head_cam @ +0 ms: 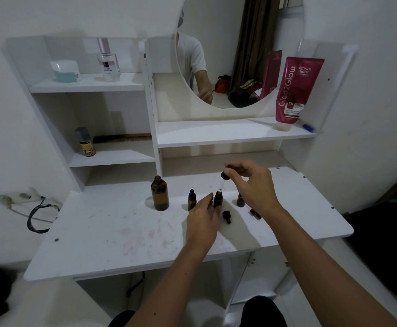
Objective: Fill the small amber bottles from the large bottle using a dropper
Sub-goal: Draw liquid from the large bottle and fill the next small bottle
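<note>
Head view, looking down on a white vanity worktop [112,232], scuffed and faintly stained pink. Right hand [255,185] raised near the back edge, thumb and forefinger pinched on the black rubber bulb of a dropper [224,175]; thin glass pipette angled down, tip at the mouth of an open small amber bottle [218,198]. Left hand [203,220] below, fingers loosely curled beside that bottle's base, apparently steadying it; actual contact hard to confirm, thumb hidden. Large amber bottle [160,193] upright and uncapped, left of the hands toward the back edge, well clear of both. Capped small bottle [192,200] with black dropper top just beside the left fingertips. Third small bottle [240,200] partly hidden behind the right wrist. Loose black cap [226,216] lying on its side between the two forearms. Another dark item [255,213] lying flat under the right wrist, mostly covered, too unclear to identify. All bottles round, dark brown glass. Liquid level not discernible in any.
</note>
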A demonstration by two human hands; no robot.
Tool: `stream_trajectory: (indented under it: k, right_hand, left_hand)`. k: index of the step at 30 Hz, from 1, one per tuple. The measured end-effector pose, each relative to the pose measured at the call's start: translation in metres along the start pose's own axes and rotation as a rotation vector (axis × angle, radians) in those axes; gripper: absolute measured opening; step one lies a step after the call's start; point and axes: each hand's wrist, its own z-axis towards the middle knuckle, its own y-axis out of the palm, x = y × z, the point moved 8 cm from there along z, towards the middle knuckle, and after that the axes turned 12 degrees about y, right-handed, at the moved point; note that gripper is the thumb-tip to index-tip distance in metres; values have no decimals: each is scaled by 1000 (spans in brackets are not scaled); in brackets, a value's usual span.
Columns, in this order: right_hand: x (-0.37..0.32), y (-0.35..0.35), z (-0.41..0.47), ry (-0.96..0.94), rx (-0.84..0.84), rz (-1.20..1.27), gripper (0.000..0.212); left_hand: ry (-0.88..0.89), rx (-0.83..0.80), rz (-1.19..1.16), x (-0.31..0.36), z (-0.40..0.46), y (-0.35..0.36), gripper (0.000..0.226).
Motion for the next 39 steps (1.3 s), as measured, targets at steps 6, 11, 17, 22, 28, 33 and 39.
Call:
stream_trajectory:
  k: [6,11,17,22,28,33,39]
  right_hand:
    - [-21,-6,-4,-83,22,-37,11]
    - [-39,2,-7,-124,19,9,14]
    - [-75,38,-15,-232,-45,75,16]
    - [-97,70,-13,-266,-61,109,16]
    - [-105,92,-3,-243,-89,155,18]
    - [-101,105,1,-228,-122,153,17]
    - [-100,112,5,-243,-113,132,18]
  left_hand:
    - [-66,-6,-196,-16,-18,-22,42]
    - [-75,27,-245,-27,-28,-61,29]
    - [-133,243,-170,-52,-31,-123,21]
    - [-172,300,-94,-70,-21,-144,47]
    - [-198,211,-137,-92,-1,-136,64]
    - [-156,197,-136,-93,2,-134,48]
    - [-152,216,-139,-94,3,-134,45]
